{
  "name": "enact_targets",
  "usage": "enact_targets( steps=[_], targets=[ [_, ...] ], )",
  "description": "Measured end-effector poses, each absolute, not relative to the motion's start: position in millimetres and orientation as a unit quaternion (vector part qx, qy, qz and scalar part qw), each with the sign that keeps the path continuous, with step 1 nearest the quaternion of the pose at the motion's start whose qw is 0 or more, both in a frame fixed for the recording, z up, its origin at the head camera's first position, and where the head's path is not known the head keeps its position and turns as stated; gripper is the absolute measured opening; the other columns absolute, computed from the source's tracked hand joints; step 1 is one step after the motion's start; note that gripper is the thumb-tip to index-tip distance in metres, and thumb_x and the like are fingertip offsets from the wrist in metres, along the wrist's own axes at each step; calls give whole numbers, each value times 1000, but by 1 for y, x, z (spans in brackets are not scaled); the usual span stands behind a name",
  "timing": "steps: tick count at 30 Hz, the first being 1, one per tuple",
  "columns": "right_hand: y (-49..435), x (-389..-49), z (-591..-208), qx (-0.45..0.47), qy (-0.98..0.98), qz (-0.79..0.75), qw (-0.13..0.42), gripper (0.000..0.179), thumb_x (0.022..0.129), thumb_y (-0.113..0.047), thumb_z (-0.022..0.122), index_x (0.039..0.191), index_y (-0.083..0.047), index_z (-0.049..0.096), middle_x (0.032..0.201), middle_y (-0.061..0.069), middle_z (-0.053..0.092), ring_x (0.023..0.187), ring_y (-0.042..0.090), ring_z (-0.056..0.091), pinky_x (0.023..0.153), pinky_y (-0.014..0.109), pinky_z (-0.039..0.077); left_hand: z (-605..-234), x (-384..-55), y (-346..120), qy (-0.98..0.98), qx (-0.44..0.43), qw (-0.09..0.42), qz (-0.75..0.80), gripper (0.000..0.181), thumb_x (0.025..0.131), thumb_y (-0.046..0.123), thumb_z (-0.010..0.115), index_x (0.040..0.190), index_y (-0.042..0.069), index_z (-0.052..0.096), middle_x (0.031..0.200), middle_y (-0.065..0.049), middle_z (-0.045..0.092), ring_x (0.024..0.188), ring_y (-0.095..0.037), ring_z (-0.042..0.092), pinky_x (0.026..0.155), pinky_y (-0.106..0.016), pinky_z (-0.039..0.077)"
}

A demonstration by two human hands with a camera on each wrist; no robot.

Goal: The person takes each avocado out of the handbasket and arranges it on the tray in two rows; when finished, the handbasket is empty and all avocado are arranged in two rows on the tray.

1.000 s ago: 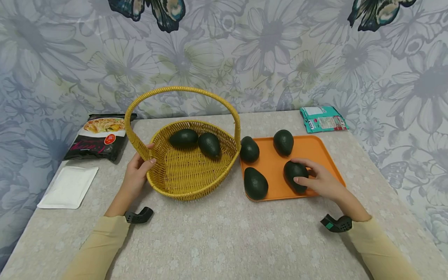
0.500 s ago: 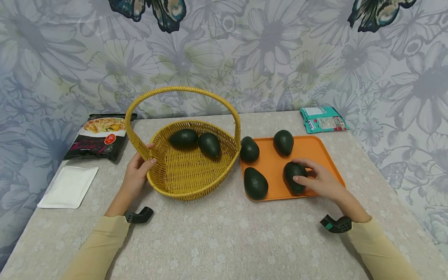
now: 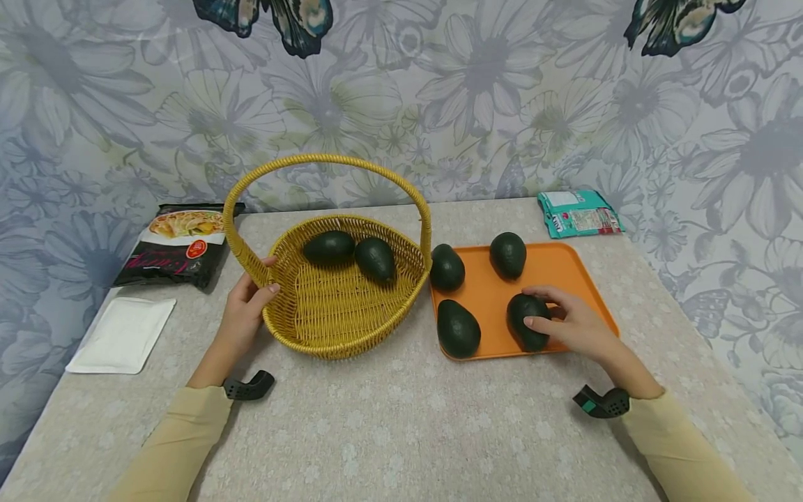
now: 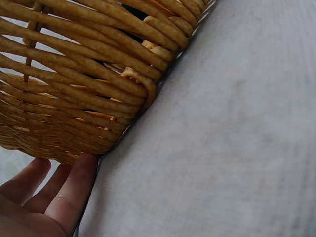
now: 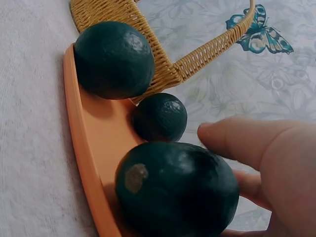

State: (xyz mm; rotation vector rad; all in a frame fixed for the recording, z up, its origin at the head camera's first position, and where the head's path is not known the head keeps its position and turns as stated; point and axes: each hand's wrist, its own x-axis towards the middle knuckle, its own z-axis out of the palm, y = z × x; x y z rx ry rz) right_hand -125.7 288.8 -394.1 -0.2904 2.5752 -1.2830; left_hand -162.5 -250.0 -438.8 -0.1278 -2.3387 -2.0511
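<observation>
A yellow wicker basket (image 3: 339, 314) with a tall arched handle holds two dark green avocados (image 3: 330, 249) at its back. At the handle's left base, my left hand (image 3: 246, 307) grips the rim, its thumb over the edge; in the left wrist view, fingers (image 4: 74, 192) touch the woven outside. On an orange tray (image 3: 564, 261) to the right, my right hand (image 3: 580, 324) holds the front right avocado (image 3: 523, 324) between thumb and fingers. Three other avocados are there: back right (image 3: 508, 255), back left (image 3: 447, 268) and front left (image 3: 459, 329).
A black food packet (image 3: 176, 247) and a flat white packet (image 3: 122, 336) lie left of the basket. Behind the tray lies a teal packet (image 3: 580, 213). A flowered wall covering (image 3: 483, 104) rises at the table's back edge.
The avocado in my right hand has shifted very slightly left, and the hand with it. My left hand and the basket stay where they were.
</observation>
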Motion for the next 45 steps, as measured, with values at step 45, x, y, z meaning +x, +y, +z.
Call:
enact_targets(
  steps=[45],
  targets=[
    [291,-128,-397,-102,909,-394,94,51,99,-22,67,144,-3,53,143,20,58,118,31,55,91,24,47,-439,-162,-249,-753,-34,12,-657,52,107,20,52,156,14,39,162,-16,33,127,-3,46,90,-8,48]
  ],
)
